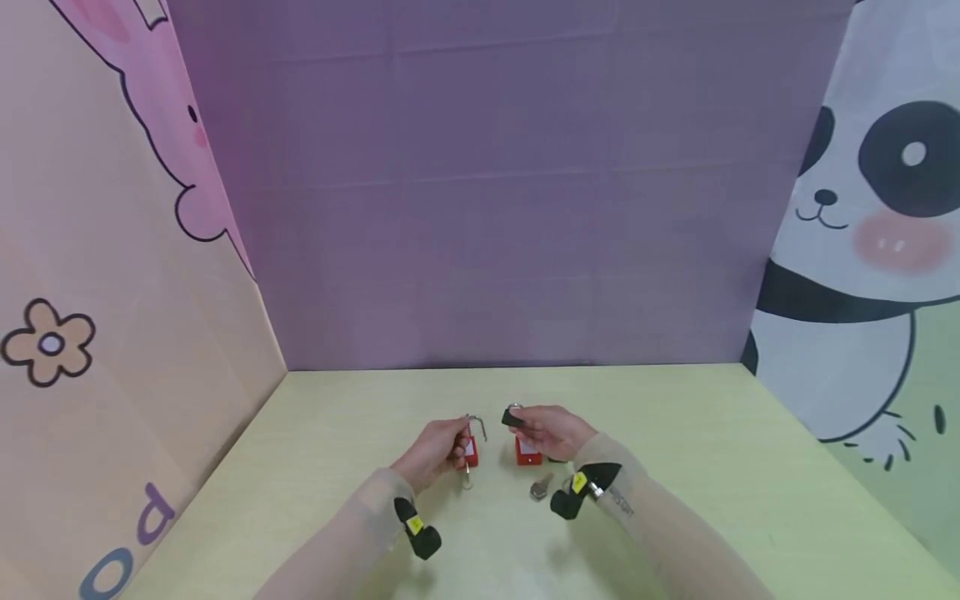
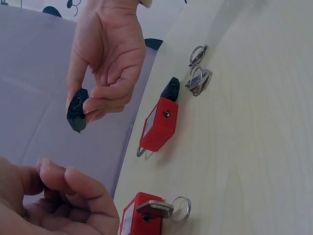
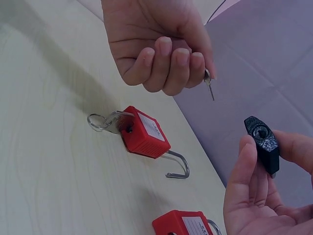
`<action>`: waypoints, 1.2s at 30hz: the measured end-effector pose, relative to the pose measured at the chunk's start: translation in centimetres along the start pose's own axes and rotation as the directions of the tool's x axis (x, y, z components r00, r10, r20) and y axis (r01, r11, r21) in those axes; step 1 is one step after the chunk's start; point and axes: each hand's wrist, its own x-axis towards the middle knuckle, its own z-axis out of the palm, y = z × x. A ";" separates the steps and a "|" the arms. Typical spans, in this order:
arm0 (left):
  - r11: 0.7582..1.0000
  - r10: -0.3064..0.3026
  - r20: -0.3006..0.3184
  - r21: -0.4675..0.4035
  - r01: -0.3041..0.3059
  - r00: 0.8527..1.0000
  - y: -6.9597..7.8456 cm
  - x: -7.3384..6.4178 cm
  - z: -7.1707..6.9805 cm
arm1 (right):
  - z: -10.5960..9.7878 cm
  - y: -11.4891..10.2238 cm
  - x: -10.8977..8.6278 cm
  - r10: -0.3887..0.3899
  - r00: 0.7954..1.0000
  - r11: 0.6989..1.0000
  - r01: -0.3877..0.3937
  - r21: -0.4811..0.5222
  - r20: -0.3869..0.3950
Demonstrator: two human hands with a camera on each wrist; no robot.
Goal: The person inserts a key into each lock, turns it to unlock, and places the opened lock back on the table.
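My right hand (image 1: 552,429) pinches a small black padlock (image 3: 264,142) between thumb and fingers, its keyhole side showing in the right wrist view. Between thumb and curled forefinger, my left hand (image 3: 161,54) pinches a small key (image 3: 210,85), held apart from that padlock. Below the left hand lies a red padlock (image 3: 144,132) with its shackle open and a ringed key (image 2: 155,209) in its keyhole. A second red padlock (image 2: 160,125) sits beneath the right hand, with no key in its keyhole.
Another black padlock (image 2: 170,89) lies beside the second red one. Loose keys on rings (image 2: 199,81) rest on the pale wooden table (image 1: 337,400), nearer the person. A purple backdrop (image 1: 495,208) stands behind the table, with printed panels at both sides.
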 end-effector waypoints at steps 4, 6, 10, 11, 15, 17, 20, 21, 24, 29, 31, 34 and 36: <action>0.994 0.061 0.096 0.087 -0.069 0.994 0.4 -0.4 0.9 | -0.1 0.0 -0.2 -0.004 1.000 1.000 0.004 -0.001 0.027; 0.980 0.105 0.162 0.153 -0.130 0.981 0.7 -0.7 1.5 | -0.2 0.0 -0.3 -0.008 0.999 1.000 0.008 -0.006 0.038; 0.936 0.181 0.268 0.248 -0.250 0.946 1.0 -1.3 2.5 | -0.2 -0.1 -0.4 -0.009 0.999 1.000 0.010 -0.013 0.049; 0.926 0.195 0.285 0.261 -0.272 0.939 1.0 -1.3 2.7 | -0.1 -0.1 -0.4 -0.008 0.999 1.000 0.008 -0.010 0.049; 0.901 0.223 0.299 0.300 -0.314 0.928 0.7 -1.4 3.1 | 0.0 -0.2 -0.5 0.002 0.999 1.000 -0.003 0.002 0.043; 0.900 0.221 0.278 0.312 -0.306 0.935 0.5 -1.2 3.1 | 0.1 -0.2 -0.5 0.007 0.999 1.000 -0.007 0.017 0.040; 0.902 0.203 0.239 0.332 -0.277 0.950 0.1 -1.1 3.0 | 0.1 -0.3 -0.5 0.014 0.999 0.999 -0.016 0.031 0.041; 0.903 0.196 0.228 0.337 -0.266 0.954 0.0 -1.0 3.0 | 0.2 -0.3 -0.6 0.020 0.999 0.999 -0.022 0.039 0.035; 0.910 0.173 0.205 0.341 -0.236 0.963 -0.3 -0.9 2.9 | 0.3 -0.4 -0.6 0.035 0.999 0.998 -0.036 0.047 0.023; 0.924 0.158 0.169 0.322 -0.206 0.973 -0.4 -0.9 3.0 | 0.5 -0.5 -0.6 0.036 0.999 0.998 -0.037 0.049 0.017; 0.933 0.146 0.154 0.305 -0.188 0.977 -0.3 -1.0 3.2 | 0.5 -0.5 -0.7 0.028 0.999 0.998 -0.029 0.047 0.016; 0.954 0.126 0.132 0.256 -0.157 0.983 0.1 -1.2 3.5 | 0.5 -0.4 -0.6 0.020 1.000 0.998 -0.021 0.052 0.010; 0.966 0.121 0.124 0.212 -0.145 0.985 0.3 -1.3 3.7 | 0.5 -0.4 -0.6 0.014 1.000 0.998 -0.014 0.057 0.006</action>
